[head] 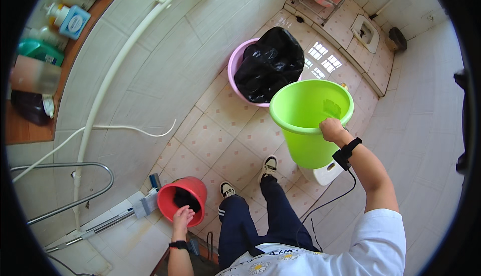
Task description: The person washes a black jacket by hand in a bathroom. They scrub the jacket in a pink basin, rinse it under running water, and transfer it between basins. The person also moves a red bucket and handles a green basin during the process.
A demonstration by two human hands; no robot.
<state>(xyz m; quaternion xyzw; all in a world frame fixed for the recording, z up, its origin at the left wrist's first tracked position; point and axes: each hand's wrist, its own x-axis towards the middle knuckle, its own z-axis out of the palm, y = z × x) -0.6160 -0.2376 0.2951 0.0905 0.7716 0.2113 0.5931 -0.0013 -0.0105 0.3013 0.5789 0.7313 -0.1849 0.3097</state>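
My right hand [332, 129] is closed around the rim of a tall light-green plastic bucket [312, 146], at the side nearest me. Its inside shows no contents, apart from a darker green patch on the wall. Below it is a white plastic stool [324, 175]; whether the bucket rests on it I cannot tell. My left hand [183, 217] hovers at the near rim of a red bucket [201, 195], fingers loosely extended, nothing visible in it. Dark material [186, 199] lies inside the red bucket. Farther off, a pink basin [233, 65] holds a crumpled shiny black plastic sheet or bag [272, 65].
A flat mop [144, 206] lies left of the red bucket. A metal rail [75, 166] and white pipe [109, 76] run along the left wall. Bottles line a wooden shelf [28, 135]. A raised step [338, 48] bears a squat toilet [365, 33] and a rack [313, 3] of basins.
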